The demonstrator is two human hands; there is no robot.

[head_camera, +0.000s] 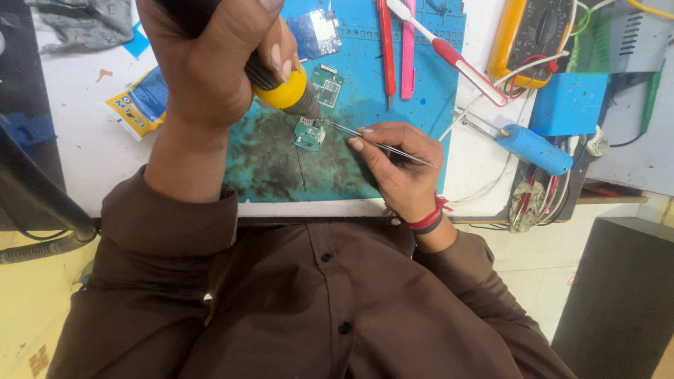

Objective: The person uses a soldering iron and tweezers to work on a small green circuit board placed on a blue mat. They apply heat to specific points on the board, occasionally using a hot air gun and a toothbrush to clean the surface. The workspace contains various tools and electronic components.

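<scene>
- Left hand (210,63) is closed around a hot-air tool handle (284,88), nozzle aimed down at the small circuit board (309,133).
- Right hand (397,165) is pinched on tweezers (372,138), tips at the board's edge.
- Board lies on the blue mat (365,105), on the table (77,140).
- Step judged: component rework; steady tips needed.
- Containers: none seen.

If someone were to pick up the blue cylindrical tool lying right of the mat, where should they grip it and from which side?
Probably around the middle of the blue cylindrical tool, from above. Its barrel lies flat and bare there; the metal tip points toward the blue mat, and cables crowd its far end.
</scene>
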